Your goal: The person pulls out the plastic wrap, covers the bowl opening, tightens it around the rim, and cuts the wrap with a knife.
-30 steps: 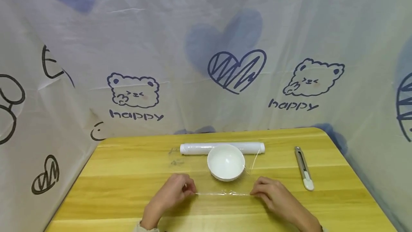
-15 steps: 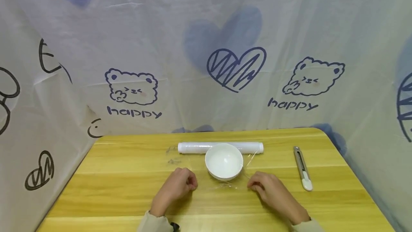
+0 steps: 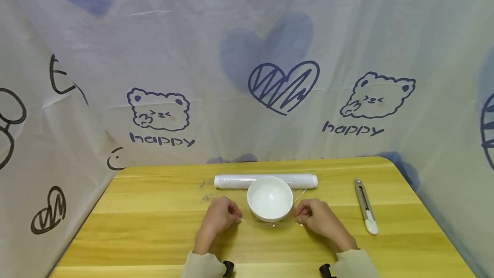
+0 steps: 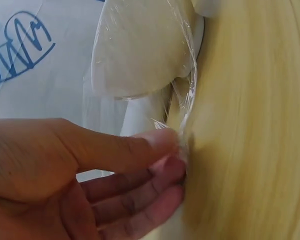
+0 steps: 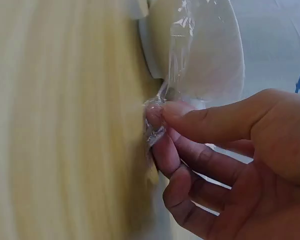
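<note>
A white bowl (image 3: 270, 200) stands upright on the wooden table, just in front of a white roll of cling film (image 3: 231, 181). A sheet of clear cling film (image 4: 191, 95) passes over the bowl and hangs down its near side. My left hand (image 3: 221, 216) pinches one near corner of the sheet between thumb and fingers, left of the bowl. At the other corner, my right hand (image 3: 317, 217) pinches bunched film (image 5: 155, 131) between thumb and forefinger. Both hands are low, close over the table.
On the right side of the table lies a utility knife (image 3: 365, 207) with a white end. A pale cloth (image 3: 216, 76) printed with hearts and bears hangs behind and beside the wooden table (image 3: 154, 226).
Both hands have moved closer together and in toward the bowl. The film's near edge, earlier stretched taut in front, is now drawn in against the bowl's near side.
</note>
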